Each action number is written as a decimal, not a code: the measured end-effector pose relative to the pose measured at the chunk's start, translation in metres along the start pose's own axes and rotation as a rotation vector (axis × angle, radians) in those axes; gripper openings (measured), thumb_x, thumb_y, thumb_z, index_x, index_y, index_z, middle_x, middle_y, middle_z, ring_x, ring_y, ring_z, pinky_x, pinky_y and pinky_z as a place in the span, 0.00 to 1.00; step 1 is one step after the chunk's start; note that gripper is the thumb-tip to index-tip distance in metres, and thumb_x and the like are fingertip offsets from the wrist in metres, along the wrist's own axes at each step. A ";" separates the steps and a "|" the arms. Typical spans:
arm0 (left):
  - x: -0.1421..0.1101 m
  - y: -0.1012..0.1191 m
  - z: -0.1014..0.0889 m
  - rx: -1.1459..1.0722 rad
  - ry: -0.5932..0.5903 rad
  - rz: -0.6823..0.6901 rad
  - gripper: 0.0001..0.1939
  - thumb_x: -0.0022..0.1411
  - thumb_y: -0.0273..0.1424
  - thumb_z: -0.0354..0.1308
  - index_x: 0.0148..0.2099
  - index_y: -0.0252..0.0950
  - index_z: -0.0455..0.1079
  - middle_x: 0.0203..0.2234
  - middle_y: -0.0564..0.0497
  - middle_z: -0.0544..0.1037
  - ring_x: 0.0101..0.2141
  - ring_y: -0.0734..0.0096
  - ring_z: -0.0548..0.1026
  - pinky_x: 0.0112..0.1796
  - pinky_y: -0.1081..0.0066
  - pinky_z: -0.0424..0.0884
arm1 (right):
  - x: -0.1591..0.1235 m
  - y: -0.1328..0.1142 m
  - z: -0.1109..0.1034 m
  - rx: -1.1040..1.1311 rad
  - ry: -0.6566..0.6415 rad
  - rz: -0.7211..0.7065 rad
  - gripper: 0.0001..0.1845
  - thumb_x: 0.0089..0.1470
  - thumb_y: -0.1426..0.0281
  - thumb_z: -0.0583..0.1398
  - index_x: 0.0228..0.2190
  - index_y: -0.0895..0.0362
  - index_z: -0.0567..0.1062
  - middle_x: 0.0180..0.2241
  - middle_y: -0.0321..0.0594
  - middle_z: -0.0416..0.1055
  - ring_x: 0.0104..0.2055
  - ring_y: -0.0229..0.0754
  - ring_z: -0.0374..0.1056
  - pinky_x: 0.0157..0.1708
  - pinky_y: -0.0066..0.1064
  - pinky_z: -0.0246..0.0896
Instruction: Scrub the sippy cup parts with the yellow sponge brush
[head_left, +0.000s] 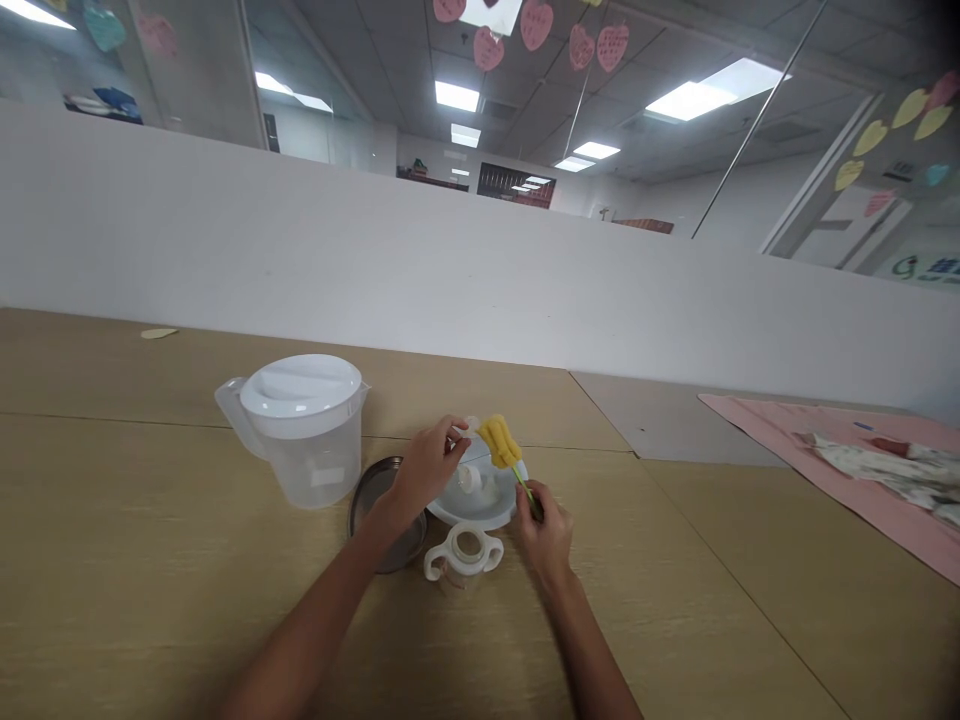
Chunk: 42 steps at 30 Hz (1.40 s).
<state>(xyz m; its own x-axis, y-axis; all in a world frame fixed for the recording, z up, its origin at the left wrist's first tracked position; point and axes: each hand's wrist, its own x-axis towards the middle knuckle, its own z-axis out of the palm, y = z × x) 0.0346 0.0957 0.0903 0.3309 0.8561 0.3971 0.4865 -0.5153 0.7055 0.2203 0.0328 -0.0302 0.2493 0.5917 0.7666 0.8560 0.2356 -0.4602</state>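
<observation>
My right hand (547, 528) grips the green handle of a bottle brush (500, 442). Its yellow sponge head points up and left, close to my left hand (433, 462). Between the fingertips of that hand is a small clear piece, perhaps a bottle cover (470, 428); the sponge head is beside it, and I cannot tell whether they touch. Below both hands lies a pale shallow basin (480, 520) with small white parts (470, 479) in it. In front of the basin stands a clear bottle with two white handles (464, 562), its top uncovered.
A lidded translucent pitcher (311, 450) stands at the left. Partly behind my left forearm is a round metal tray (405, 553). A pink cloth (757, 425) with patterned fabric covers the far right of the table. Behind the table rises a white wall (465, 270).
</observation>
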 end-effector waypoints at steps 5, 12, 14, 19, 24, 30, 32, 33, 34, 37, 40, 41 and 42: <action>0.000 0.002 0.001 -0.044 -0.007 0.030 0.09 0.60 0.34 0.48 0.34 0.37 0.68 0.28 0.51 0.77 0.29 0.69 0.74 0.33 0.71 0.67 | 0.000 0.000 0.000 -0.005 0.017 -0.084 0.14 0.58 0.63 0.53 0.32 0.60 0.72 0.21 0.39 0.72 0.19 0.34 0.65 0.23 0.24 0.59; -0.002 0.003 0.002 -0.071 0.040 0.036 0.11 0.61 0.37 0.48 0.31 0.37 0.65 0.27 0.52 0.74 0.28 0.70 0.71 0.32 0.72 0.64 | 0.000 0.001 -0.001 -0.012 0.062 -0.036 0.14 0.57 0.63 0.53 0.33 0.60 0.72 0.22 0.39 0.72 0.20 0.35 0.67 0.23 0.24 0.60; -0.001 0.003 0.001 -0.116 0.027 0.008 0.12 0.60 0.39 0.48 0.30 0.37 0.64 0.25 0.53 0.73 0.27 0.71 0.70 0.30 0.72 0.63 | 0.001 0.001 -0.001 -0.013 0.068 -0.036 0.13 0.57 0.63 0.53 0.33 0.60 0.72 0.21 0.39 0.72 0.20 0.35 0.66 0.23 0.24 0.60; 0.000 0.008 -0.005 -0.281 -0.022 -0.050 0.19 0.60 0.43 0.45 0.24 0.36 0.61 0.19 0.55 0.67 0.22 0.73 0.65 0.26 0.74 0.59 | 0.001 0.000 -0.001 -0.034 0.090 -0.071 0.12 0.57 0.64 0.54 0.32 0.60 0.72 0.20 0.38 0.72 0.19 0.34 0.65 0.23 0.23 0.60; 0.001 0.011 -0.010 -0.334 0.059 -0.088 0.22 0.62 0.42 0.41 0.20 0.36 0.57 0.15 0.56 0.62 0.20 0.75 0.61 0.25 0.74 0.58 | 0.000 0.002 0.000 -0.034 0.079 -0.150 0.10 0.57 0.66 0.55 0.32 0.60 0.72 0.20 0.38 0.71 0.19 0.33 0.65 0.23 0.23 0.60; 0.003 0.005 -0.007 -0.456 0.057 -0.083 0.14 0.56 0.42 0.52 0.28 0.36 0.64 0.20 0.56 0.66 0.22 0.76 0.64 0.25 0.75 0.60 | 0.000 0.003 0.000 -0.041 0.085 -0.207 0.10 0.57 0.67 0.55 0.31 0.60 0.72 0.20 0.38 0.71 0.19 0.32 0.65 0.23 0.23 0.60; 0.005 0.002 -0.005 -0.477 0.051 -0.073 0.14 0.54 0.42 0.56 0.30 0.35 0.66 0.22 0.55 0.69 0.24 0.75 0.66 0.27 0.75 0.62 | 0.000 0.003 0.000 -0.050 0.092 -0.211 0.09 0.57 0.67 0.55 0.32 0.60 0.72 0.20 0.38 0.71 0.19 0.32 0.64 0.22 0.23 0.59; 0.005 0.000 -0.004 -0.475 0.053 -0.068 0.13 0.53 0.41 0.57 0.31 0.35 0.67 0.24 0.54 0.71 0.25 0.74 0.68 0.28 0.75 0.63 | 0.001 0.003 0.000 -0.058 0.099 -0.214 0.09 0.57 0.67 0.55 0.32 0.60 0.72 0.20 0.38 0.71 0.18 0.32 0.64 0.22 0.22 0.59; 0.006 -0.002 -0.003 -0.468 0.057 -0.064 0.13 0.52 0.41 0.57 0.31 0.35 0.68 0.25 0.53 0.72 0.26 0.73 0.69 0.29 0.74 0.64 | 0.001 0.003 0.000 -0.066 0.107 -0.216 0.09 0.57 0.67 0.55 0.32 0.60 0.72 0.20 0.37 0.71 0.18 0.31 0.64 0.22 0.22 0.58; 0.007 -0.006 -0.003 -0.454 0.069 -0.063 0.13 0.52 0.40 0.58 0.34 0.35 0.70 0.28 0.51 0.75 0.29 0.71 0.71 0.32 0.73 0.66 | 0.001 0.003 -0.001 -0.082 0.115 -0.209 0.10 0.57 0.67 0.55 0.31 0.60 0.72 0.20 0.37 0.71 0.18 0.31 0.63 0.22 0.22 0.58; 0.006 -0.008 -0.004 -0.439 0.080 -0.058 0.13 0.53 0.40 0.57 0.35 0.35 0.70 0.29 0.50 0.76 0.31 0.69 0.72 0.33 0.72 0.66 | 0.001 0.003 -0.001 -0.078 0.104 -0.204 0.10 0.57 0.67 0.55 0.31 0.60 0.72 0.20 0.36 0.70 0.17 0.31 0.62 0.22 0.22 0.58; 0.006 -0.008 -0.005 -0.431 0.088 -0.056 0.13 0.53 0.40 0.57 0.35 0.35 0.71 0.30 0.50 0.76 0.31 0.69 0.73 0.34 0.72 0.66 | 0.002 0.002 -0.002 -0.076 0.103 -0.206 0.10 0.57 0.67 0.55 0.31 0.60 0.72 0.19 0.36 0.70 0.17 0.30 0.62 0.22 0.22 0.58; 0.006 -0.007 -0.005 -0.422 0.098 -0.055 0.13 0.53 0.40 0.57 0.35 0.35 0.71 0.29 0.50 0.76 0.32 0.69 0.73 0.34 0.72 0.66 | 0.002 0.002 -0.002 -0.076 0.103 -0.209 0.10 0.57 0.67 0.55 0.31 0.60 0.72 0.19 0.36 0.70 0.17 0.30 0.62 0.22 0.22 0.58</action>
<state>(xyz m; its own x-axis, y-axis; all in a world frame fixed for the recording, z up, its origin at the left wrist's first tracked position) 0.0288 0.1044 0.0909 0.2255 0.8922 0.3912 0.1214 -0.4242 0.8974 0.2230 0.0327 -0.0288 0.1047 0.4534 0.8851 0.9243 0.2840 -0.2548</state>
